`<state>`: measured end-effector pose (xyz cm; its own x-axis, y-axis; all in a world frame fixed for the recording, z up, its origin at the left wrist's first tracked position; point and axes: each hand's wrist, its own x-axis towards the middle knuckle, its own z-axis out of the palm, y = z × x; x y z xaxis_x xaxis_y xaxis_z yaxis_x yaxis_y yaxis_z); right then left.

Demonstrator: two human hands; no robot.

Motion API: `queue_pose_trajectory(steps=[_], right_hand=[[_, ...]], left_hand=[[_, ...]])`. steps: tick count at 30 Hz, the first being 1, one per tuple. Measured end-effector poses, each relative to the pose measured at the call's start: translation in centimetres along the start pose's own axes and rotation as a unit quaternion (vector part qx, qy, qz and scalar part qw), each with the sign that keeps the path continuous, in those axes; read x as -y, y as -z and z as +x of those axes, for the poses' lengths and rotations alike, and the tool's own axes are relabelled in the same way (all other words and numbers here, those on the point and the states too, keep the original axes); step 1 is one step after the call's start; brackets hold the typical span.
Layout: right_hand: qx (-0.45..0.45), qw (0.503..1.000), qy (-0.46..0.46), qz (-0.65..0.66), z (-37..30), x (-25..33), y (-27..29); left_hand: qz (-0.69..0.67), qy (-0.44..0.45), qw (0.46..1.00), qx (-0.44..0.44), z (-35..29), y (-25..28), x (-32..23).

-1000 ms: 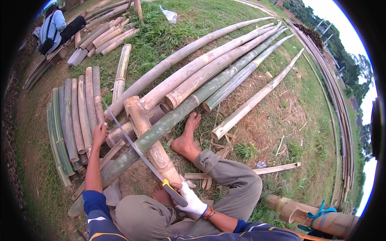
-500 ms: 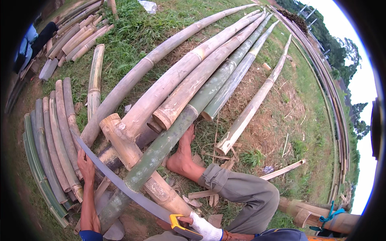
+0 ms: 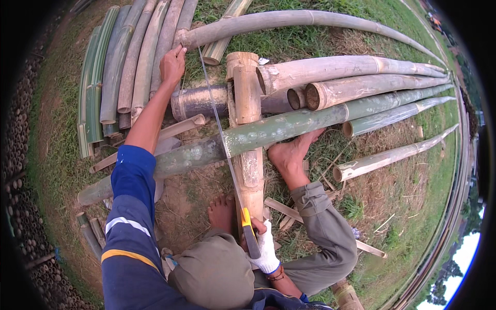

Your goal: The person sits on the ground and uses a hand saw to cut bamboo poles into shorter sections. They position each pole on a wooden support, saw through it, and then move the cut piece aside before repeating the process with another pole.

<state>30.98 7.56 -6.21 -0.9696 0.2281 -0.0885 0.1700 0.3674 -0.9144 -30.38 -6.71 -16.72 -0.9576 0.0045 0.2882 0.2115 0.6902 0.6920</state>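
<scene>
A handsaw (image 3: 219, 124) with a yellow and black handle lies across a thick green bamboo pole (image 3: 279, 129), its blade seen nearly edge-on. Pale marks show on the pole where the blade meets it. Wearing a white glove, my right hand (image 3: 265, 250) is closed around the handle. Beyond the pole, my bare left hand (image 3: 173, 64) has its fingers curled beside the end of a grey bamboo pole (image 3: 248, 30), close to the saw's far tip. What those fingers hold, if anything, is hidden. A pale bamboo length (image 3: 249, 178) runs crosswise under the green pole.
Several cut bamboo lengths (image 3: 124, 67) lie side by side at the far left. Long bamboo poles (image 3: 351, 67) stretch to the right. My bare foot (image 3: 289, 157) is beside the green pole, near split bamboo strips (image 3: 284, 209). Stacked bamboo ends (image 3: 15, 124) line the left edge.
My view has turned, so the poles now run more sideways. The saw blade, earlier seen broadside, now shows as a thin line across the green pole. My right hand still grips its handle.
</scene>
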Motion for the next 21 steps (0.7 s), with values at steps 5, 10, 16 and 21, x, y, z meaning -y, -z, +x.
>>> queue_pose_trajectory(steps=[5, 10, 16, 21], right_hand=[[-0.024, 0.999, 0.023, -0.016, 0.0, -0.9, 0.2], [-0.023, 0.999, -0.006, 0.034, -0.8, -2.8, -0.6], [-0.043, 0.964, -0.039, 0.258, -0.4, 1.2, -0.4], [-0.092, 0.985, 0.037, 0.144, 1.4, 8.2, 0.8]], left_hand=[[0.024, -0.076, 0.982, 0.17, -1.2, 2.7, -1.4], [0.008, -0.045, 0.96, 0.278, -10.4, 11.5, -7.8], [0.133, -0.211, 0.91, 0.333, -23.2, 16.7, -13.5], [0.212, -0.186, 0.905, 0.318, -25.2, 17.0, -14.6]])
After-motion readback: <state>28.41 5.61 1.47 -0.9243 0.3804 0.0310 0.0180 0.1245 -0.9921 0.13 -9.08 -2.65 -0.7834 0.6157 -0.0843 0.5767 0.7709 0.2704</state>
